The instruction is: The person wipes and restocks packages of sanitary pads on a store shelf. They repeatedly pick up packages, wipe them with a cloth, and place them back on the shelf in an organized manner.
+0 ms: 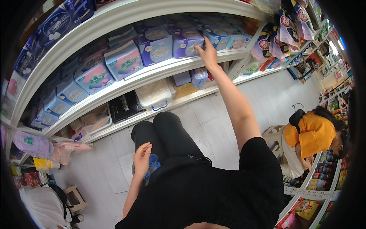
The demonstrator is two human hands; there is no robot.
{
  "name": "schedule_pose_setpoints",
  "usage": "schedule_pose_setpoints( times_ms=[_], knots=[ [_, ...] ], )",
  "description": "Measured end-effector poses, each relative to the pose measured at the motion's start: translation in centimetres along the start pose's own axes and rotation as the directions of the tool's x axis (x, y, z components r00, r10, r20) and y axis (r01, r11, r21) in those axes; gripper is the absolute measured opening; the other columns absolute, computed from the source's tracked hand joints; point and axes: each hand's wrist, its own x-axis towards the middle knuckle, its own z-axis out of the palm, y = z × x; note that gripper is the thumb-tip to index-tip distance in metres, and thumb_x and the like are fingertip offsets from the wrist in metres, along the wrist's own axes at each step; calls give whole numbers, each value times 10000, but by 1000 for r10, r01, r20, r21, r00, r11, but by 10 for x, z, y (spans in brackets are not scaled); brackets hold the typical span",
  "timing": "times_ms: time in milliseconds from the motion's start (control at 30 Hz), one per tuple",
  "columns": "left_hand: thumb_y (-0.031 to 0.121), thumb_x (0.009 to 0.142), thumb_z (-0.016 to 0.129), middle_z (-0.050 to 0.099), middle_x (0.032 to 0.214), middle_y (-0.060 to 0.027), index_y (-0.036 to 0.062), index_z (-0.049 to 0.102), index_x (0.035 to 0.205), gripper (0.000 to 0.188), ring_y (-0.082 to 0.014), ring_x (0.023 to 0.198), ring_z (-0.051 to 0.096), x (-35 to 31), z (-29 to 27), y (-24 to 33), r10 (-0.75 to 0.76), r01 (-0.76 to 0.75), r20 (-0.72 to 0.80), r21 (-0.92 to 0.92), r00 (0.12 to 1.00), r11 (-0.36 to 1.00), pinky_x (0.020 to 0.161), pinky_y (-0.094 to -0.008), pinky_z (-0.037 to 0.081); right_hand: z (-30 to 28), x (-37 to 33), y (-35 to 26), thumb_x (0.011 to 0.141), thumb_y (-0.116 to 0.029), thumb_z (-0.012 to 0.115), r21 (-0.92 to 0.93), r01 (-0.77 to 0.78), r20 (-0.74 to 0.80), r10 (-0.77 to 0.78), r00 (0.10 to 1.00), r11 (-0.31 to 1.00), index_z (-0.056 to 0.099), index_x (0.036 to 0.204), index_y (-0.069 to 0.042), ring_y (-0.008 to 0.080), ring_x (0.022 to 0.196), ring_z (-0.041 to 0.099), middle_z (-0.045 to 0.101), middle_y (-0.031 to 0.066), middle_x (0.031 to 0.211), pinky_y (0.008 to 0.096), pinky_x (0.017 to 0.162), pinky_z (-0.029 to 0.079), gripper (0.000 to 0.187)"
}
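My right hand [208, 55] reaches up to the shelf, its thumb on the front of a purple pack of sanitary pads [186, 44] and its fingers at the pack's right edge. That pack stands in the row, between a larger blue-purple pack [155, 49] and a blue pack [215, 38]. My left hand [142, 157] rests by my thigh, fingers loosely stretched and holding nothing I can see. Next to it a bunched blue thing [152, 165], perhaps cloth, lies against my lap.
Pink-and-blue packs [122, 61] continue leftward along the white shelf [127, 81]. Below are a clear bin [153, 93] and a black box [124, 107]. A person in orange [310, 131] sits on a stool at right; another person in white [44, 206] is at lower left, near a beige stool [76, 198].
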Motion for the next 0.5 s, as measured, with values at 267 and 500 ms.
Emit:
schedule_pose_setpoints(
  times_ms=[267,500],
  knots=[
    [34,882,500,600,1036,-95,-18,561,1084,217,-153,976,567,-7,0,5,53,-48,-106,44,993,998,867,-255,431,-50,-1,-6,723,-75,639,-83,179,-110,-187,976,980,457,1182,-75,317,1017,490,484,148,1068,367,816,441,494],
    [161,822,584,514,1077,-139,4,530,1118,339,-258,1048,481,-43,-18,39,205,-100,-174,477,963,874,927,-339,355,-96,56,54,637,34,549,-597,368,253,-268,930,713,389,1277,-136,341,1223,341,348,149,1330,436,992,331,681]
  ],
)
